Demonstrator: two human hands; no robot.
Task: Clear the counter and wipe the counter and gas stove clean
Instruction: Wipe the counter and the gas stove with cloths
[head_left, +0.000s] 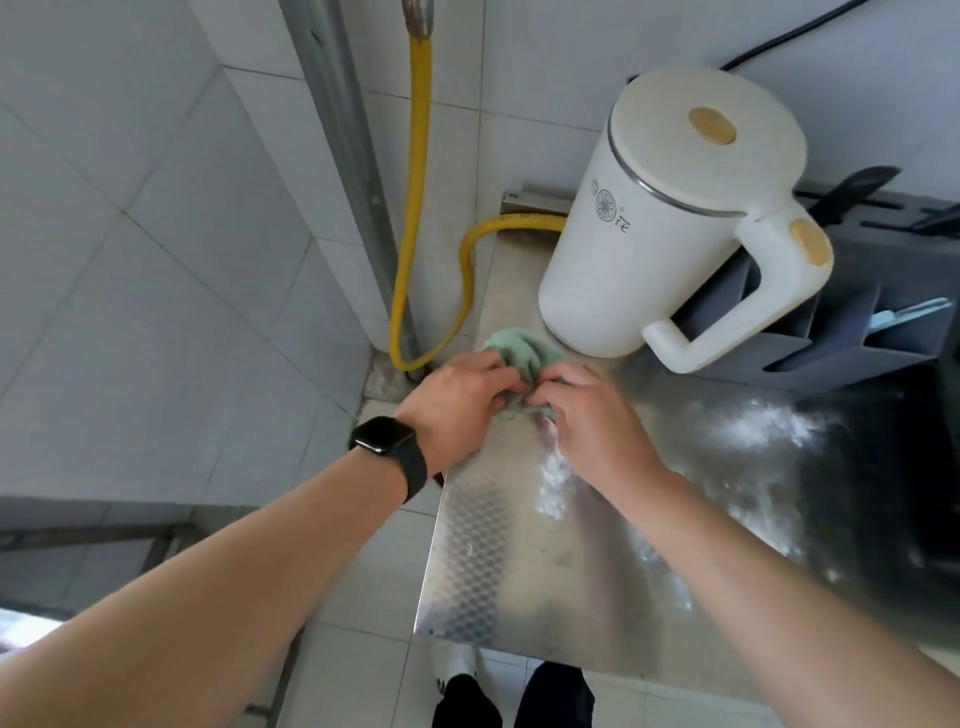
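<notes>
A bunched green cloth (524, 353) lies at the back left corner of the steel counter (478, 545). My left hand (457, 400), with a black watch on its wrist, grips the cloth from the left. My right hand (587, 415) pinches it from the right, fingers curled into the fabric. Both hands meet over the cloth. White powdery smears (556, 483) streak the counter just below my right hand and further right. The gas stove is not in view.
A white electric kettle (670, 223) stands just behind the cloth. A grey knife and utensil rack (852, 322) sits to its right. A yellow gas hose (415, 208) runs down the tiled wall corner. The counter's left edge drops to the floor.
</notes>
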